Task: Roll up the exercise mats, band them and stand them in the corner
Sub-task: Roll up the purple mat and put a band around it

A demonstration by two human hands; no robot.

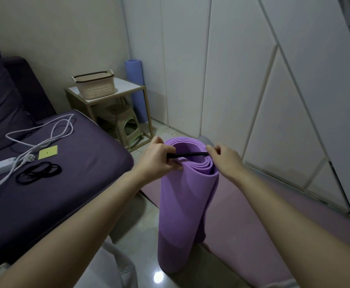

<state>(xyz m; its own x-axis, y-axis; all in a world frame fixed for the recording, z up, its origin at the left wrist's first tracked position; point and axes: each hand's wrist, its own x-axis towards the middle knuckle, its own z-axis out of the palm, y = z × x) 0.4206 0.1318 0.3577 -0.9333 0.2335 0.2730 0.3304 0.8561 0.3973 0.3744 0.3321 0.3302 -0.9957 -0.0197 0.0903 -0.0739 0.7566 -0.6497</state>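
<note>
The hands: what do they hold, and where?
A black band, stretched over the purple rolled mat: left hand grips one end, right hand pinches the other.

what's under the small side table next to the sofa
Stacked plastic stools sit under the side table. How many are stacked, and anything behind them, is hidden.

1. Purple foam exercise mat (182, 215): loosely rolled, upright on the tiled floor (147, 213).
2. Black elastic band (188, 154): stretched taut across the purple roll's open top end.
3. Pink foam mat (232, 215): unrolled, flat on the floor, just behind the purple roll.
4. Blue foam mat (135, 80): rolled, upright in the far floor corner.
5. Spare black bands (39, 174): loose heap on the dark seat cushion (76, 163).
</note>
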